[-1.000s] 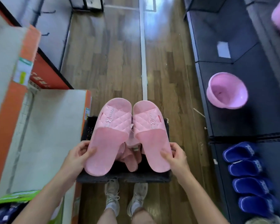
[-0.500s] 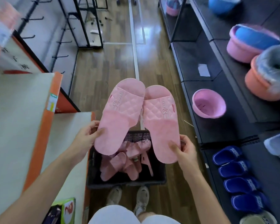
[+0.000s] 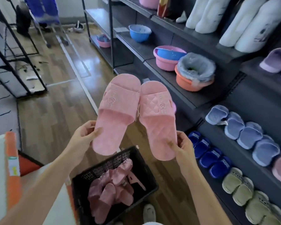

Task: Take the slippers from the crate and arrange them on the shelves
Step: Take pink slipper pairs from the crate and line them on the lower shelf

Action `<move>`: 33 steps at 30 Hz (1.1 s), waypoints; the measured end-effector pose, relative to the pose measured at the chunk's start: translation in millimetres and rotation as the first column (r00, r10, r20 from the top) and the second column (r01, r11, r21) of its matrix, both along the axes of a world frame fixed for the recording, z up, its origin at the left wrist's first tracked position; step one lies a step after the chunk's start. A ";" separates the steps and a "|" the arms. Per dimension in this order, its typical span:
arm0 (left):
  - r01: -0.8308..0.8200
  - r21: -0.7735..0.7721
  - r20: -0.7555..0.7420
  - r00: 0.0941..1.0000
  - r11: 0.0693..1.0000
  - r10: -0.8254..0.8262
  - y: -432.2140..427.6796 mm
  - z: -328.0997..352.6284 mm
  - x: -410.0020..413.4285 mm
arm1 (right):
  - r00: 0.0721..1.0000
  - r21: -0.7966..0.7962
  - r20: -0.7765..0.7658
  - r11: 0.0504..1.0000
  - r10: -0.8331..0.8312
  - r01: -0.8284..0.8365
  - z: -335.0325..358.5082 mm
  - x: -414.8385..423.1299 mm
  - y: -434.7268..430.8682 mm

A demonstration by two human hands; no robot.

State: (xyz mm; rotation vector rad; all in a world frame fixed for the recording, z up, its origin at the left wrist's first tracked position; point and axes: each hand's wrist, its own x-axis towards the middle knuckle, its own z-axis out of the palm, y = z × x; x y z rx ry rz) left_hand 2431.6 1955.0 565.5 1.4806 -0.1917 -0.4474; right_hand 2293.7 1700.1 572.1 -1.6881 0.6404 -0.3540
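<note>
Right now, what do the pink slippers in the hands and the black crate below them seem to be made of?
The pink slippers look like soft moulded foam or rubber, matte, with a quilted pattern pressed into the strap. The black crate is probably rigid plastic, judging by its perforated lattice walls.

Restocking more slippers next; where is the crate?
Head view, bottom centre: the crate sits on the floor, below the held pink slippers, left of the shelves.

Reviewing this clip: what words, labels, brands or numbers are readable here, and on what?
No text reads clearly.
Straps of the pink slippers: embossed logo and letters, too blurred.
Straps of the dark blue slippers: white print, too small.
The green label on the orange shelf edge: blurred.
</note>
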 end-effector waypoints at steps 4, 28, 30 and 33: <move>0.117 -0.013 0.012 0.993 0.993 -0.117 -25.0 20.8 2.2 | 0.988 0.028 0.035 0.988 -0.151 0.150 18.7 -29.1 -1.2; 0.596 -0.004 0.080 0.801 0.803 -0.594 -263.1 93.8 -249.6 | 0.660 0.121 0.236 0.695 -0.713 0.708 68.4 -375.7 -81.5; 0.624 0.017 0.082 0.777 0.781 -0.624 -276.9 88.6 -285.7 | 0.639 0.118 0.228 0.672 -0.734 0.731 66.7 -413.4 -85.7; 0.666 0.048 0.070 0.742 0.745 -0.667 -296.1 78.7 -330.8 | 0.593 0.143 0.204 0.623 -0.779 0.769 63.8 -461.7 -89.4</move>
